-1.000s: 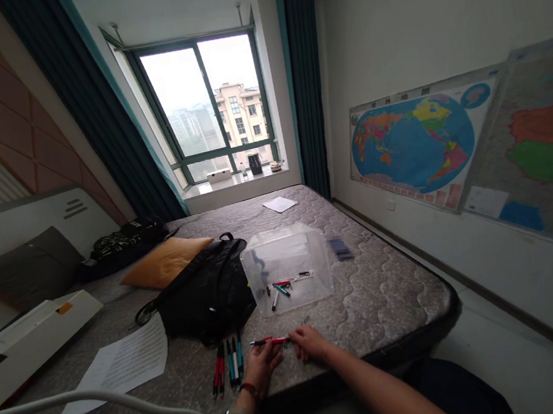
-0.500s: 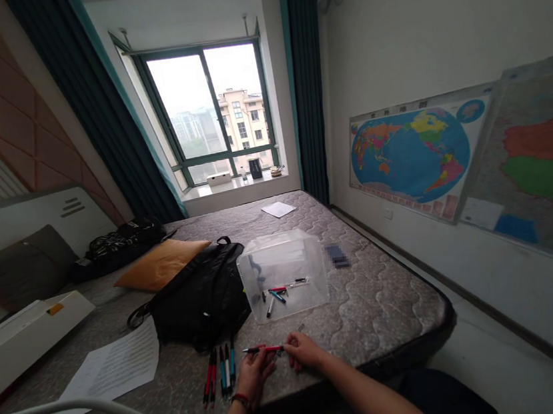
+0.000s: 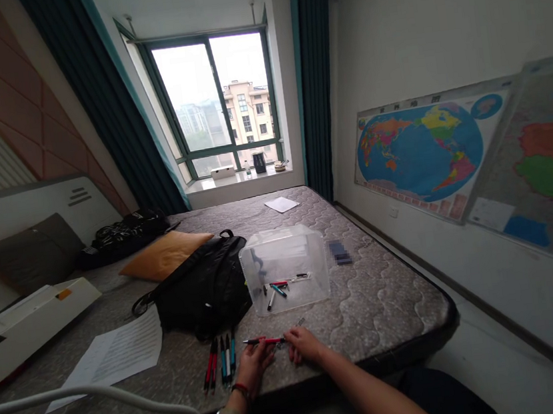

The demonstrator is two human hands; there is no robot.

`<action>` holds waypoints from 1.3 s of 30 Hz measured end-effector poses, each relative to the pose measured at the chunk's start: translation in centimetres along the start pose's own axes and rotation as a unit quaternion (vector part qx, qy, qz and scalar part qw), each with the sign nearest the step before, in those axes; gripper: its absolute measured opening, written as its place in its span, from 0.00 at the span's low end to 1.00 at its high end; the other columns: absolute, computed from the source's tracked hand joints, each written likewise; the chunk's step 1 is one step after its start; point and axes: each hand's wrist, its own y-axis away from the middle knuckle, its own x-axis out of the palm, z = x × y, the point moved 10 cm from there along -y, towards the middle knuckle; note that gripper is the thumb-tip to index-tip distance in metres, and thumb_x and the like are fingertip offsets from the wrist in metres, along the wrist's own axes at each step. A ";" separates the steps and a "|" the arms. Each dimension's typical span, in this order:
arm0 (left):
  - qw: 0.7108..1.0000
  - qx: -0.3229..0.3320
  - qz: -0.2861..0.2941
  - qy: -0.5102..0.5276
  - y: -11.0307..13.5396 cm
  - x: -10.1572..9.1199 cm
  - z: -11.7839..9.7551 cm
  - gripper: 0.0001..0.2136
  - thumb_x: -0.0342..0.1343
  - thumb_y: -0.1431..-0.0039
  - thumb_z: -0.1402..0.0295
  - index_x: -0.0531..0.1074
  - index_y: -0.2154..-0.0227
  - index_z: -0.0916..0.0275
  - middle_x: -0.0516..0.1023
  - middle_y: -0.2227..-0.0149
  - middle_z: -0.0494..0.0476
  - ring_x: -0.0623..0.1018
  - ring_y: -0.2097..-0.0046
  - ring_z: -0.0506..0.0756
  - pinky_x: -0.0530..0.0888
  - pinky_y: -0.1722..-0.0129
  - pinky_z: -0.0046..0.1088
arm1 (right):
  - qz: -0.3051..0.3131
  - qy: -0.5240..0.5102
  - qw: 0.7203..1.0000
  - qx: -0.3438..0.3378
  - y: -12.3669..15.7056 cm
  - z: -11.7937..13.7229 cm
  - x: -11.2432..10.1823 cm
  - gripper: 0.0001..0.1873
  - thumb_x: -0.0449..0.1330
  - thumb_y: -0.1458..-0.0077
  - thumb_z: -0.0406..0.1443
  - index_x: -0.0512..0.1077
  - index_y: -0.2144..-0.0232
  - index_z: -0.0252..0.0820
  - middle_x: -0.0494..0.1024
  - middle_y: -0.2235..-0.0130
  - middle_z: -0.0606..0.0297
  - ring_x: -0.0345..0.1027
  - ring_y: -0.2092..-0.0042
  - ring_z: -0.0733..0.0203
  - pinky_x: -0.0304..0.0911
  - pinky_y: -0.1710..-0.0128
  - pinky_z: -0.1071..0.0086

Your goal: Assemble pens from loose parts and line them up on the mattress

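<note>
A red pen with a dark tip [image 3: 271,341] lies level between my two hands, above the near edge of the mattress. My left hand [image 3: 255,362] pinches it near its dark end, and my right hand [image 3: 302,346] is closed around the other end. To the left of my left hand, several red, teal and white pens [image 3: 223,358] lie side by side. Beyond my hands a clear plastic box [image 3: 307,257] rests on its side, its opening facing me. Inside it are several loose pens [image 3: 277,290].
A black backpack [image 3: 196,291] leans beside the box, with an orange cushion [image 3: 166,254] behind. Printed paper [image 3: 108,355] and a long white box [image 3: 34,331] lie left. A pale curved tube [image 3: 103,399] crosses the near left. Another sheet [image 3: 281,204] lies at the far end.
The view has shifted slightly, so the whole scene sits a little differently in the picture. Both hands keep hold of the red pen in nearly the same pose.
</note>
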 end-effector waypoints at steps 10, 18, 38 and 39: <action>1.000 0.001 0.006 -0.018 0.2 0.4 -0.4 0.16 0.69 0.52 0.69 0.69 0.63 0.64 0.81 0.64 0.63 0.82 0.59 0.61 0.79 0.66 0.29 | -0.001 0.013 1.000 -0.008 0.1 0.2 -0.1 0.09 0.50 0.40 0.39 0.60 0.71 0.42 0.69 0.85 0.75 0.62 0.85 0.68 0.54 0.83 0.78; 1.000 -0.002 -0.005 -0.019 0.2 0.3 -0.4 0.14 0.67 0.49 0.69 0.69 0.63 0.64 0.81 0.64 0.62 0.83 0.61 0.59 0.80 0.66 0.29 | 0.004 0.014 1.000 0.002 0.6 0.5 -0.1 0.09 0.51 0.40 0.37 0.63 0.72 0.41 0.70 0.83 0.73 0.63 0.84 0.69 0.56 0.82 0.78; 1.000 0.004 -0.005 0.004 0.6 0.4 -0.6 0.11 0.64 0.45 0.71 0.68 0.62 0.64 0.81 0.59 0.64 0.82 0.56 0.59 0.79 0.58 0.32 | -0.138 -0.052 0.988 -0.039 0.8 0.6 -2.9 0.10 0.51 0.42 0.38 0.68 0.68 0.37 0.72 0.80 0.70 0.62 0.84 0.72 0.56 0.85 0.80; 1.000 0.005 -0.003 0.007 0.7 0.4 -0.6 0.11 0.63 0.45 0.72 0.68 0.62 0.64 0.81 0.59 0.64 0.81 0.55 0.59 0.78 0.58 0.32 | -0.137 -0.055 0.988 -0.041 0.8 0.6 -2.9 0.10 0.52 0.43 0.37 0.70 0.68 0.36 0.73 0.79 0.69 0.62 0.84 0.72 0.56 0.85 0.79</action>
